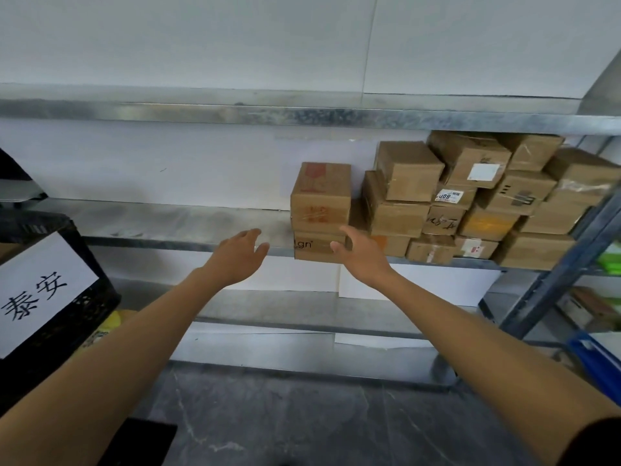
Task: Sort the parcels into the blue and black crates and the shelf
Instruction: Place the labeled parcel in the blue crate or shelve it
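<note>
White wall backs a metal shelf carrying stacked cardboard parcels on its right half, with a labelled black crate at left and a blue crate low at right. At the shelf's front edge lies a flat parcel. The right hand is at its front face and the left hand is near it but apart, both with fingers loosely spread, holding nothing.

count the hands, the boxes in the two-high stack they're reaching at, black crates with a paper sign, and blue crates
hands: 2, left hand and right hand
boxes in that stack: 2, upper box on lower box
black crate with a paper sign: 1
blue crate: 1
total: 6
</note>
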